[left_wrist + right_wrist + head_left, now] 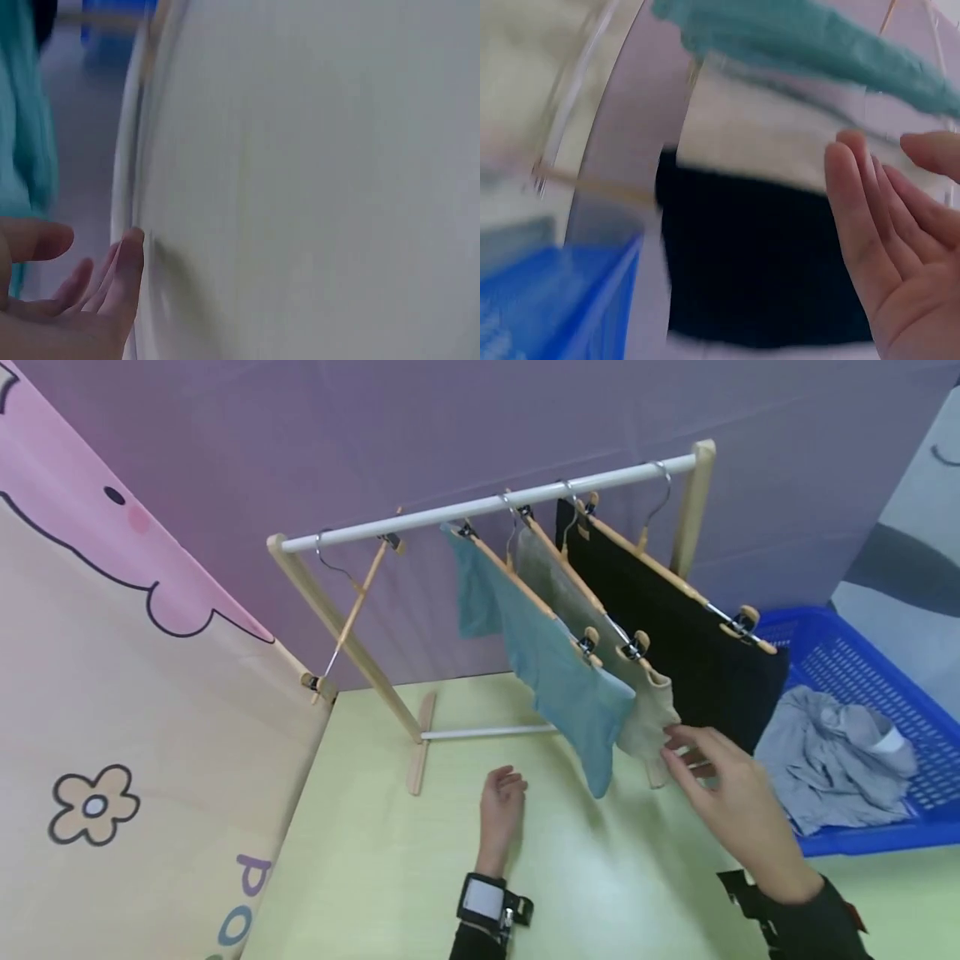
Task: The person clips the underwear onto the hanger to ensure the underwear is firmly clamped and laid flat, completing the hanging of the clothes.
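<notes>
My right hand [727,785] is at the hanging beige garment [645,727], its fingertips by the lower front edge. In the right wrist view there is a gap between the thumb and the fairly straight fingers [855,195]; whether they touch the cloth is unclear. The beige garment hangs from a wooden clip hanger [573,572] between a teal garment [555,668] and a black garment [675,635]. Low over the table, left of the teal garment, my left hand [501,810] holds nothing, fingers loosely bent.
A white rail [480,510] on a wooden frame carries the hangers. At its left end hangs a bare clip hanger [352,610]. The blue basket [877,839] on the right holds crumpled grey clothing [832,760]. Printed cloth [150,693] rises along the left.
</notes>
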Tool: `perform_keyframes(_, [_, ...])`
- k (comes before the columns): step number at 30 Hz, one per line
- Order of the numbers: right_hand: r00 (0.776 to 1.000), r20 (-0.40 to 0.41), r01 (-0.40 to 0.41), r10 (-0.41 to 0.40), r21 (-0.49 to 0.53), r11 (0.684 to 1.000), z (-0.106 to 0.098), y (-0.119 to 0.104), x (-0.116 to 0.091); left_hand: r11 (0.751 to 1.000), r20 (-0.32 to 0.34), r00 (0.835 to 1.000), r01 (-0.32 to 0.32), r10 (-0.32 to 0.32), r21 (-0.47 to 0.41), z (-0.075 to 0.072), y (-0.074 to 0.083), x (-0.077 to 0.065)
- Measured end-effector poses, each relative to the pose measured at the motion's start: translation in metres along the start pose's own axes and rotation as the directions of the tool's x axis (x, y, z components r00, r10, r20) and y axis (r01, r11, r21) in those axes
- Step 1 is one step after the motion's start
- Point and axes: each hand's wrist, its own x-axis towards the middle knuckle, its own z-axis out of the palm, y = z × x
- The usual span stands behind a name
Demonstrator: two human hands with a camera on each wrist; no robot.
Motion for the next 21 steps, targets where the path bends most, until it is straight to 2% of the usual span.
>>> perform_keyframes(3, [1.000, 0.022, -0.010, 0.011, -0.037, 0.999, -0.021, 0.020, -0.005, 0.998, 0.144, 0.989, 0.021, -0.013, -0.060, 0.038, 0.012, -0.024])
perform_keyframes(6, [0.996, 0.083, -0.022, 0.032, -0.121, 0.992, -0.041, 0.042, -0.006, 0.993, 0.272, 0.962, 0.064, -0.035, -0.099, 0.072, 0.031, -0.043])
perform_keyframes(9, [0.983, 0.176, -0.015, 0.054, -0.217, 0.976, -0.056, 0.062, -0.003, 0.988, 0.353, 0.935, 0.089, -0.041, -0.122, 0.101, 0.049, -0.059])
perform_keyframes(12, [0.961, 0.272, 0.027, 0.051, -0.278, 0.960, -0.066, 0.081, 0.005, 0.986, 0.396, 0.918, 0.092, -0.031, -0.136, 0.126, 0.065, -0.072])
perform_keyframes(17, [0.897, 0.432, 0.058, 0.096, -0.329, 0.942, -0.078, 0.114, 0.030, 0.992, 0.423, 0.906, 0.084, -0.037, -0.092, 0.160, 0.087, -0.087])
perform_keyframes(21, [0.817, 0.554, 0.070, 0.159, -0.370, 0.926, -0.084, 0.153, 0.044, 0.996, 0.427, 0.902, 0.083, -0.065, -0.024, 0.187, 0.096, -0.101])
